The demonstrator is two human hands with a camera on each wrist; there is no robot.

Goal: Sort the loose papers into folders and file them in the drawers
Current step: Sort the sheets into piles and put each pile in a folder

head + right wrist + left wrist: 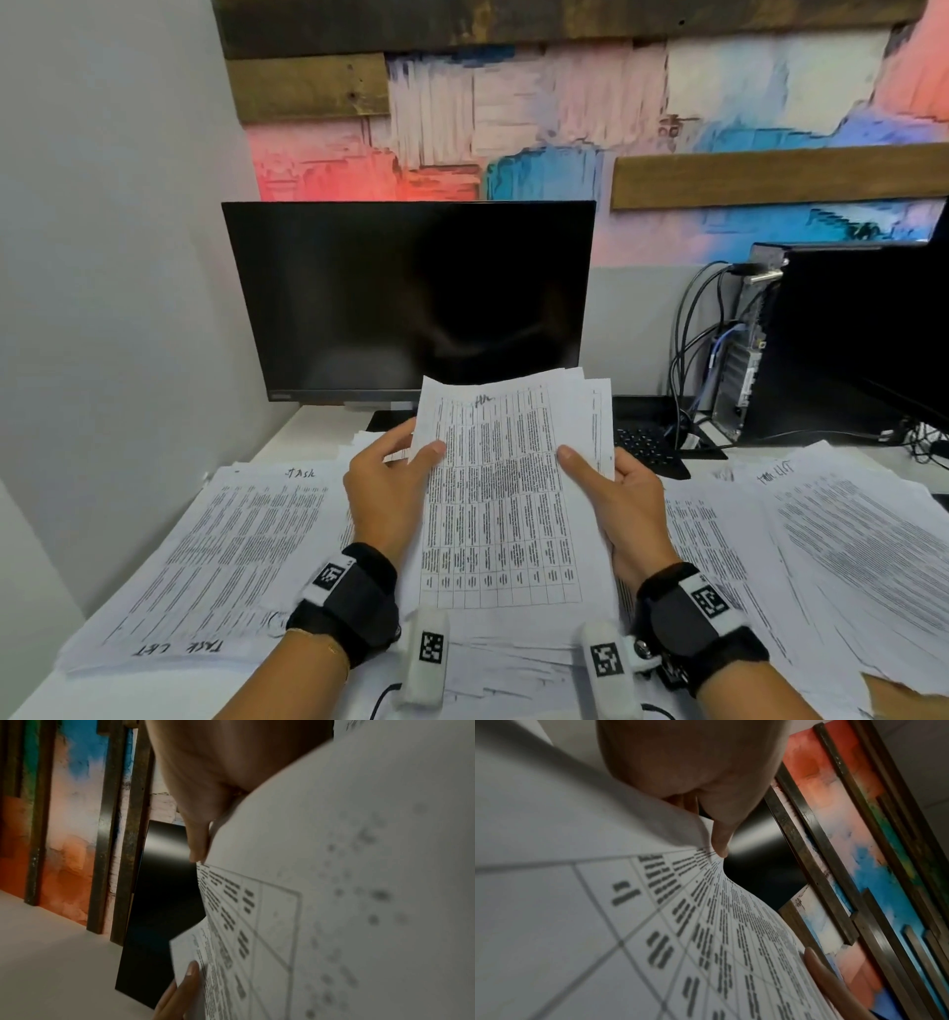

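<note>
A sheaf of printed table sheets [498,483] is held up off the desk in front of the monitor. My left hand [390,483] grips its left edge, thumb on the front. My right hand [611,488] grips its right edge the same way. The left wrist view shows the thumb pressing the top sheet [654,923] close up. In the right wrist view the thumb pinches the sheets [334,902], and the other hand's fingers [185,983] hold the far edge. No folder or drawer is in view.
Loose printed sheets cover the white desk: a pile on the left [221,555] and another on the right [832,555]. A dark monitor [411,298] stands behind, a keyboard [652,442], a computer tower [842,339] and cables at the right.
</note>
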